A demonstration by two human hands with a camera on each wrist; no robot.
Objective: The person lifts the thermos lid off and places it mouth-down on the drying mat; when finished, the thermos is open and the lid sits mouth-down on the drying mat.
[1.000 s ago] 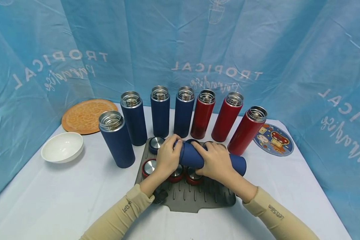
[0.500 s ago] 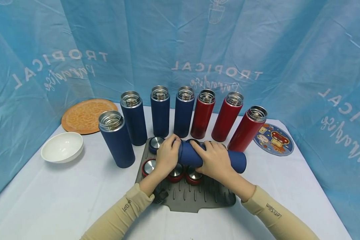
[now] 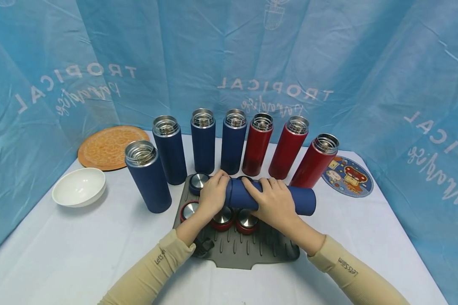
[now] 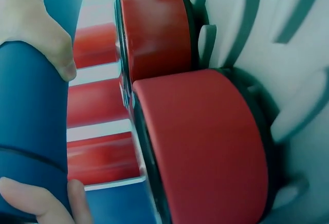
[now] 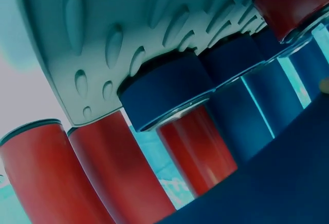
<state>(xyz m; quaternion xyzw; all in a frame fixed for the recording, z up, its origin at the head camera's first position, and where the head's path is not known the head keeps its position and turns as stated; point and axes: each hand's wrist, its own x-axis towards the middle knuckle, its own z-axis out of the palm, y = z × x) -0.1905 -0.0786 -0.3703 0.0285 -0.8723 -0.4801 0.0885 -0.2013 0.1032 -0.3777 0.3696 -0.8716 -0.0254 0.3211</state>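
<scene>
A blue thermos bottle (image 3: 303, 201) lies sideways in the air over a grey ridged mat (image 3: 244, 254). The left hand (image 3: 212, 193) grips its cap end, and the right hand (image 3: 275, 203) holds the body around the middle. In the left wrist view a thin dark seam crosses the blue bottle (image 4: 31, 106) just above the left fingertips (image 4: 38, 201). Below the bottle, red lids with steel tops stand on the mat, among them a red lid (image 3: 222, 217) and another red lid (image 3: 247, 219). A blue lid (image 3: 199, 181) stands at the mat's back left; other blue lids are partly hidden.
Behind the mat stand uncapped bottles in an arc: several blue ones (image 3: 149, 182) to the left, three red ones (image 3: 289, 150) to the right. A white bowl (image 3: 79, 187) and an orange round mat (image 3: 112, 148) lie left. A cartoon-printed round mat (image 3: 348, 177) lies right.
The bottle's right end has risen slightly, so it now lies closer to level. The right hand has shifted a little with it; the left hand stays on the cap end.
</scene>
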